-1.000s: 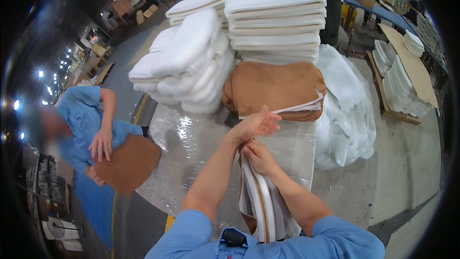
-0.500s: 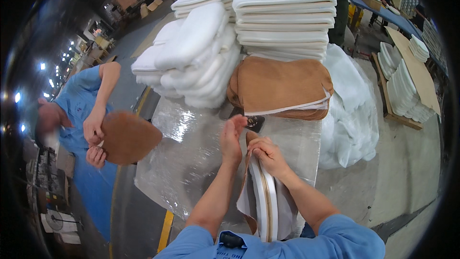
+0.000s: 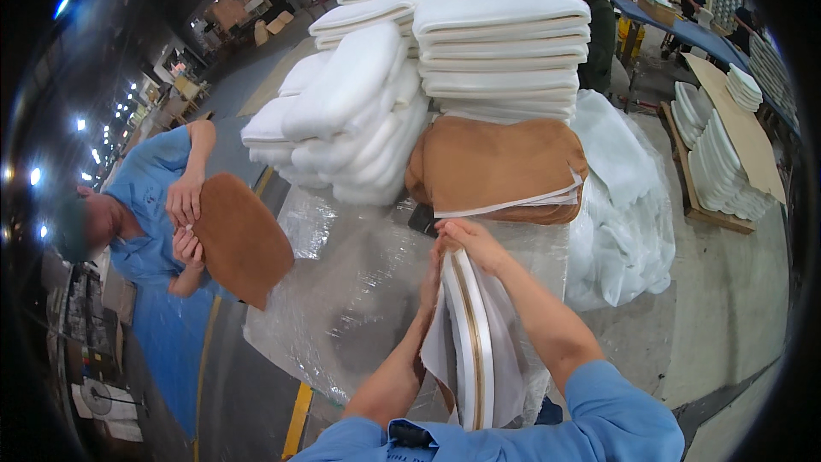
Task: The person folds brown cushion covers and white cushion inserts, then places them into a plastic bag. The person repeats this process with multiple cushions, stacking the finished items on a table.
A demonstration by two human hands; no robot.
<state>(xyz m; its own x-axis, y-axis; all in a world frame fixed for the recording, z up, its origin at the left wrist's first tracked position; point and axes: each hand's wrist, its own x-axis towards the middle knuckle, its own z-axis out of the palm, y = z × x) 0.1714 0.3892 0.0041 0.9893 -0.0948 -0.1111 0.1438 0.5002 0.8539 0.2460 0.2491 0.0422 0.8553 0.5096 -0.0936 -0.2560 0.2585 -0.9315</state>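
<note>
A seat-shaped cushion pad (image 3: 488, 351) stands on edge in front of me, with white foam on both sides of a tan board layer. Round it hangs a fabric cover (image 3: 510, 359), its pale inner side showing and a brown outside just visible at the lower left. My left hand (image 3: 434, 267) presses against the left side of the far end. Over that same end my right hand (image 3: 472, 242) is closed, its fingers meeting the left ones. The gripped tip is mostly hidden by my hands.
Beyond my hands lies a stack of brown fabric covers (image 3: 505, 162). White pads (image 3: 500, 17) are piled behind it on the plastic-wrapped table (image 3: 342, 325). At left, a co-worker (image 3: 150, 197) holds a brown cover (image 3: 244, 239). Clear plastic sheeting (image 3: 620, 214) bulges at right.
My left hand, raised and open before, has come down against the pad's far end. My right hand has shifted over the tip. The co-worker's brown piece has turned.
</note>
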